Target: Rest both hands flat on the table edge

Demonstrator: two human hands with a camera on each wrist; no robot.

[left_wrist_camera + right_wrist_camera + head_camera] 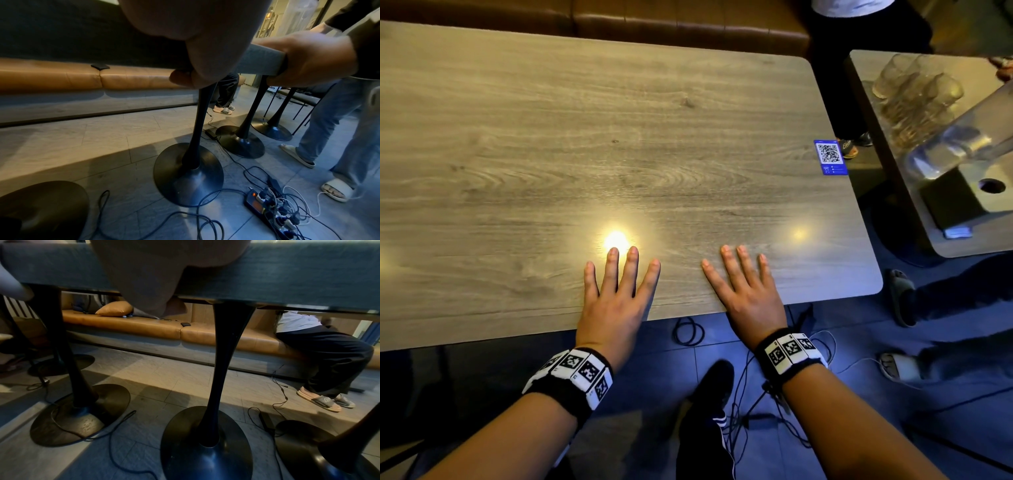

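The left hand [616, 301] and right hand [748, 291] lie flat on the near edge of the grey wood-grain rectangular table [551, 137], fingers straight and spread, thumbs hooked under the rim — neither grasps anything else. At 2 o'clock from the right hand, at the table's right edge, lies a blue QR-code card [830, 157]. Farther off at 2 o'clock, on a neighbouring table — clear drinking glasses [914, 89].

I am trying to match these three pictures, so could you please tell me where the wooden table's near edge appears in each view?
Head: the near edge runs along the lower half, under both flat hands.
Left wrist: the edge shows centre right, between the left hand and the right hand.
Right wrist: the edge spans the top.
Shared landmark: the tan bench.
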